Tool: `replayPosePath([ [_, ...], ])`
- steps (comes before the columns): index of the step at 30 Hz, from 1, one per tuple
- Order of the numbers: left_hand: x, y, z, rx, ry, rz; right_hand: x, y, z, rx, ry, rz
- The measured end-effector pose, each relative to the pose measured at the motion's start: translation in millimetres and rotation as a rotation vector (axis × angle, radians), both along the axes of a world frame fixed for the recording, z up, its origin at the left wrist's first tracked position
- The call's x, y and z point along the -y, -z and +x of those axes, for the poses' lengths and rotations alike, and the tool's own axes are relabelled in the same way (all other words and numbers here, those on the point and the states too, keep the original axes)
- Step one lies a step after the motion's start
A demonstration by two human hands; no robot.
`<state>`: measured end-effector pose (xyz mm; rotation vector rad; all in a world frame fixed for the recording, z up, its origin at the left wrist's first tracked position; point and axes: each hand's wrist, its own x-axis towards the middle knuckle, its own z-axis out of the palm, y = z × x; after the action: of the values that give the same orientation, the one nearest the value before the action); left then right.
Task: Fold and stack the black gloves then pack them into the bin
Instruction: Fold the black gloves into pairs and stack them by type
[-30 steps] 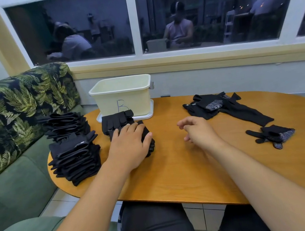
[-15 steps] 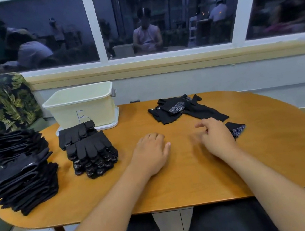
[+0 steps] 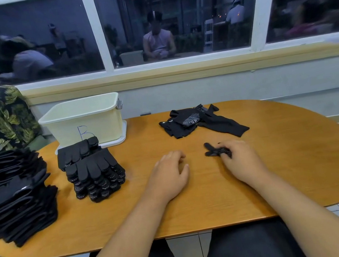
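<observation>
At table's far left we log one cream bin on a white lid, marked "B" in blue pen; its interior is hidden from us. Folded black gloves, dotted palms showing, are stacked just before it. A taller glove pile sits at the left edge, partly cut off. Loose gloves lie centre-back. Our right hand pinches one glove; our left hand rests relaxed, empty. Window lettering is illegible.
</observation>
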<state>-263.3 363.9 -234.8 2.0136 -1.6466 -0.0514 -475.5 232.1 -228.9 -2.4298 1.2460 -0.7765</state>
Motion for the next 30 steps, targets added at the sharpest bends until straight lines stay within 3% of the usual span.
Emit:
replayPosePath([
  [3, -2, -2, 1, -0.102, 0.041, -0.022, -14, -2, 26, 0.118, -0.141, 0.086],
  [11, 0, 0, 8, -0.402, 0.135, -0.164, -23, -15, 53, 0.562, -0.259, 0.377],
  [18, -5, -9, 13, -0.7, 0.141, -0.156, -16, -11, 47, 0.716, -0.338, 0.655],
  [22, -8, -17, 11, -1.016, 0.104, -0.196, -16, -8, 51, 0.737, -0.377, 0.724],
  [26, -3, -11, 18, -0.957, -0.05, -0.197, -13, -6, 47, 0.608, -0.239, 0.581],
  [30, 4, 4, 22, -0.586, -0.262, -0.229, -15, 7, 50, 0.299, -0.025, 0.231],
])
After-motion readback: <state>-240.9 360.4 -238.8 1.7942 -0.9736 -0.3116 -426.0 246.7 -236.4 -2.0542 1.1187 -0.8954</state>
